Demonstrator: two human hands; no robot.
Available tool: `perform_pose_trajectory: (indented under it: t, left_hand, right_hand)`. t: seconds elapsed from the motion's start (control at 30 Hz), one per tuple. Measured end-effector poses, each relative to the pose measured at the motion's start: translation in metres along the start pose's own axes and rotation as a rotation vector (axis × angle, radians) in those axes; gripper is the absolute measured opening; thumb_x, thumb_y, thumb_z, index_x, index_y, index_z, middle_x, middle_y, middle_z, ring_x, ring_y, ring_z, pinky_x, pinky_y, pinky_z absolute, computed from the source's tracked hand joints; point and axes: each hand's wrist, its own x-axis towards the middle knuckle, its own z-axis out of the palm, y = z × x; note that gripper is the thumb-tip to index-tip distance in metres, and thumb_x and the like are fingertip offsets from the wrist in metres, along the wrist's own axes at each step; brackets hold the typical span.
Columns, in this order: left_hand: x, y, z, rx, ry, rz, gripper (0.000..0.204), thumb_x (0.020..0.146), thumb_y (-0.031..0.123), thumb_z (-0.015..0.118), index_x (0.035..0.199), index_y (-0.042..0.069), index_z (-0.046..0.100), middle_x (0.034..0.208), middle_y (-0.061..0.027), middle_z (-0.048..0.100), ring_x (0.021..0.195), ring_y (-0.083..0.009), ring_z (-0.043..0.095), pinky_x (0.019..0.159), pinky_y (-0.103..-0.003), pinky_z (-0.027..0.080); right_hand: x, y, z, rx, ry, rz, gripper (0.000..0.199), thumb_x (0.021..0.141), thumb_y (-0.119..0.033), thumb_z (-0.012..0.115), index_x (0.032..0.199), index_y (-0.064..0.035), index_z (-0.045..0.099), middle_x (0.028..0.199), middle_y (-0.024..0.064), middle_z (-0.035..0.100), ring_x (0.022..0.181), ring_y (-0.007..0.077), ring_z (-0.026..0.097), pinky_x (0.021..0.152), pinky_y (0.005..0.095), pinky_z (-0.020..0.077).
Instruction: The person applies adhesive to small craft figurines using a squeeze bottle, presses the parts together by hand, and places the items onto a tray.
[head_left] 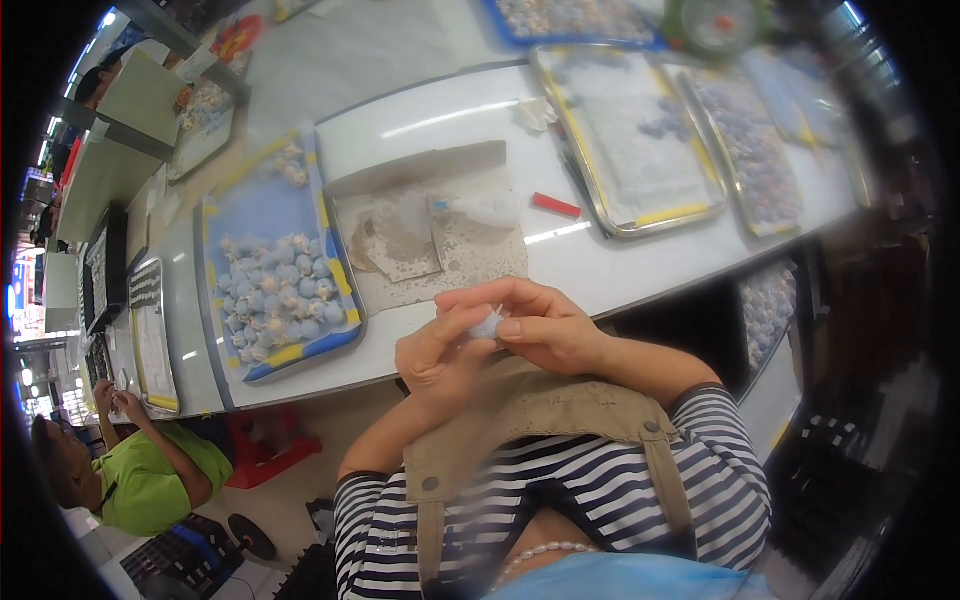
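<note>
Small pale-blue fluffy tuft [487, 325] pinched between left hand [437, 352] and right hand [545, 325], both closed on it. Likely featherlight, soft, crushable; best gripped at edges. Blue tray of similar tufts [335, 262] at nine o'clock.

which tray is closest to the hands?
The blue-lined tray left of the worn mat, piled with small pale blue-white pieces. The metal trays with yellow strips sit farther back across the bench.

Both hands raised together before chest: left [437, 352], right [540, 325], fingertips pinched.
</note>
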Motion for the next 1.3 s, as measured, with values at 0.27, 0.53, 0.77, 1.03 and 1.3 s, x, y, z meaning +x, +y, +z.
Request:
perform_pose_trajectory:
  t: [0.27, 0.53, 0.77, 1.03, 1.3]
  left_hand:
    - [0.015, 0.008, 0.024, 0.097, -0.048, 0.133, 0.029, 0.072, 0.005, 0.069, 0.100, 0.002, 0.061, 0.097, -0.0119, 0.064, 0.073, -0.0105, 0.057, 0.063, -0.021, 0.045]
    - [0.023, 0.025, 0.026, 0.241, -0.095, 0.031, 0.028, 0.073, 0.009, 0.069, 0.099, 0.003, 0.061, 0.092, -0.0099, 0.064, 0.075, -0.0145, 0.061, 0.064, -0.026, 0.049]
    - [0.064, 0.009, -0.077, 0.598, 0.165, -0.112, 0.026, 0.071, 0.010, 0.068, 0.095, 0.004, 0.064, 0.088, -0.0093, 0.065, 0.068, -0.0171, 0.061, 0.064, -0.026, 0.047]
    - [0.110, -0.041, -0.201, 1.163, 0.065, -0.282, 0.024, 0.075, 0.020, 0.062, 0.092, 0.004, 0.062, 0.084, -0.0153, 0.063, 0.075, -0.0306, 0.060, 0.068, -0.036, 0.046]
    - [0.179, -0.132, -0.222, 1.166, -0.087, -0.023, 0.024, 0.072, 0.009, 0.060, 0.096, 0.008, 0.060, 0.090, -0.0162, 0.060, 0.085, -0.0327, 0.057, 0.073, -0.040, 0.045]
  right_hand:
    - [-0.013, -0.008, -0.020, 0.129, -0.027, -0.078, 0.032, 0.081, -0.004, 0.050, 0.112, -0.0014, 0.049, 0.127, 0.0204, 0.041, 0.118, 0.0262, 0.041, 0.100, 0.0389, 0.0321]
    - [-0.021, -0.016, -0.023, -0.113, 0.029, -0.074, 0.034, 0.082, -0.006, 0.049, 0.116, -0.0007, 0.046, 0.127, 0.0201, 0.041, 0.117, 0.0256, 0.041, 0.099, 0.0380, 0.0327]
    - [-0.012, -0.006, -0.023, -0.263, 0.168, -0.061, 0.040, 0.085, -0.010, 0.050, 0.123, -0.0026, 0.040, 0.127, 0.0142, 0.043, 0.117, 0.0229, 0.042, 0.099, 0.0355, 0.0322]
    - [0.007, 0.001, -0.031, -0.617, 0.416, -0.208, 0.020, 0.086, -0.007, 0.051, 0.104, 0.0010, 0.054, 0.101, 0.0083, 0.059, 0.096, 0.0129, 0.054, 0.087, 0.0261, 0.0397]
    - [0.069, -0.010, -0.043, -1.329, 0.641, -0.468, 0.026, 0.082, -0.015, 0.057, 0.105, -0.0024, 0.056, 0.094, 0.0072, 0.061, 0.080, 0.0132, 0.054, 0.072, 0.0257, 0.0434]
